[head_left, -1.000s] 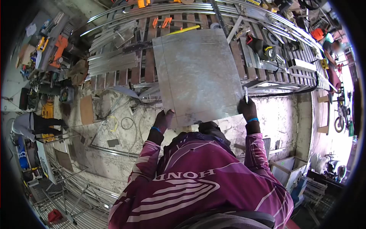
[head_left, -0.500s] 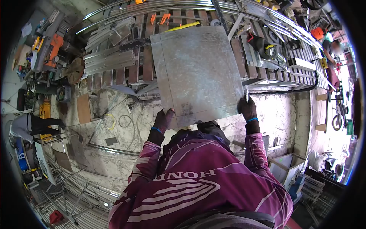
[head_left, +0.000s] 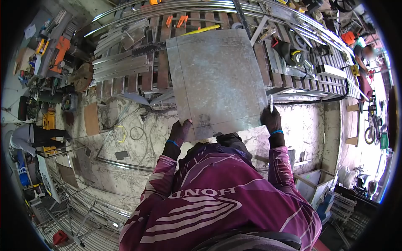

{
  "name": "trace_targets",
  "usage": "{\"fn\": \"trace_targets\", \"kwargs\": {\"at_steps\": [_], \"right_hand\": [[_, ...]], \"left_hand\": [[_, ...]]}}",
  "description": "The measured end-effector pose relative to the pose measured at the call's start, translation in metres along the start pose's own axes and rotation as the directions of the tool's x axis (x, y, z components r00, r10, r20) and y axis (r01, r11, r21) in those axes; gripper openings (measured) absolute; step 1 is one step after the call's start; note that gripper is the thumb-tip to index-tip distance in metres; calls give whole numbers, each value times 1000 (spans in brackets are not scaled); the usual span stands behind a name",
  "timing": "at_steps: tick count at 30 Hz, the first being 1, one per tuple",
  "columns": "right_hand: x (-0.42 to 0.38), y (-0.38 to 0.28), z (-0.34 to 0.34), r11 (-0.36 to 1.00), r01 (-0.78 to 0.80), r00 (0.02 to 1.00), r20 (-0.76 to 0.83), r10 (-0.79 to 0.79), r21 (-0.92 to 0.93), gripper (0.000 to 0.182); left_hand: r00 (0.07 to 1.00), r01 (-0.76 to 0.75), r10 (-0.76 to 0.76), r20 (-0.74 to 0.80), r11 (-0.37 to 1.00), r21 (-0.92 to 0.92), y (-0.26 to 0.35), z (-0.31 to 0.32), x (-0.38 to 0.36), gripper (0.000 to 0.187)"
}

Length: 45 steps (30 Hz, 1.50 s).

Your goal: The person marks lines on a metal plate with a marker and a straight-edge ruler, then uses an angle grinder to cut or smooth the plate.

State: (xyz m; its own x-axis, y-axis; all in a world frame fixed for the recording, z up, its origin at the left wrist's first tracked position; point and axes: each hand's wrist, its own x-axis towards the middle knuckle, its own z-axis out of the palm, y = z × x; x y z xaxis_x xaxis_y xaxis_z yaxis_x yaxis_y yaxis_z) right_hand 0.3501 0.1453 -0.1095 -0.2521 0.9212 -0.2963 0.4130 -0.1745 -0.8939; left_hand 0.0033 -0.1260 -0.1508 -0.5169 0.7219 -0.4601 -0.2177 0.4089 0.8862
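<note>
A flat grey metal sheet [head_left: 217,79] with thin lines drawn along its left and near sides rests partly over the slatted bench, its near end reaching toward my body. At its near left corner my gloved left hand [head_left: 180,131] is closed on the edge, thumb on top. My gloved right hand [head_left: 272,120] is closed beside the right edge, close to the near right corner. A thin white pen-like stick [head_left: 271,103] stands up out of that hand.
The slatted bench [head_left: 142,81] carries metal strips, a black ruler [head_left: 148,49], orange clamps [head_left: 182,21], a yellow bar [head_left: 201,29] and a tape measure [head_left: 297,57]. Long shiny tubes [head_left: 167,11] lie along its far side. One person [head_left: 25,138] stands at left, another [head_left: 363,58] at far right.
</note>
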Motion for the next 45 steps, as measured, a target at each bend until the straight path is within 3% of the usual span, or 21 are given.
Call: {"fn": "trace_targets", "kwargs": {"at_steps": [7, 12, 18, 27, 35, 36, 45], "right_hand": [[-3, -5, 1, 999, 4, 1000, -14, -4, -45, 14], [-2, -4, 1, 1000, 0, 1000, -19, 0, -20, 14], [0, 1, 2, 1000, 3, 1000, -18, -3, 0, 14], [8, 20, -3, 1000, -18, 1000, -14, 18, 8, 20], [7, 18, -2, 1000, -15, 1000, -26, 15, 4, 20], [7, 16, -1, 1000, -8, 1000, -25, 9, 11, 11], [4, 8, 1, 1000, -12, 1000, -17, 13, 24, 11]], "left_hand": [[998, 58, -58, -4, 998, -29, 1, 0, -1, 40], [997, -66, 66, -28, 998, 4, -2, 2, 0, 41], [1000, -14, 14, -17, 1000, 27, -5, 1, 1, 43], [999, -54, 54, -1, 994, 90, -1, 0, 0, 48], [998, -63, 63, -12, 997, 41, -10, 2, 4, 50], [997, -71, 72, -17, 997, 40, -8, 2, 3, 50], [995, -98, 99, -19, 993, 73, -2, 2, 0, 48]]}}
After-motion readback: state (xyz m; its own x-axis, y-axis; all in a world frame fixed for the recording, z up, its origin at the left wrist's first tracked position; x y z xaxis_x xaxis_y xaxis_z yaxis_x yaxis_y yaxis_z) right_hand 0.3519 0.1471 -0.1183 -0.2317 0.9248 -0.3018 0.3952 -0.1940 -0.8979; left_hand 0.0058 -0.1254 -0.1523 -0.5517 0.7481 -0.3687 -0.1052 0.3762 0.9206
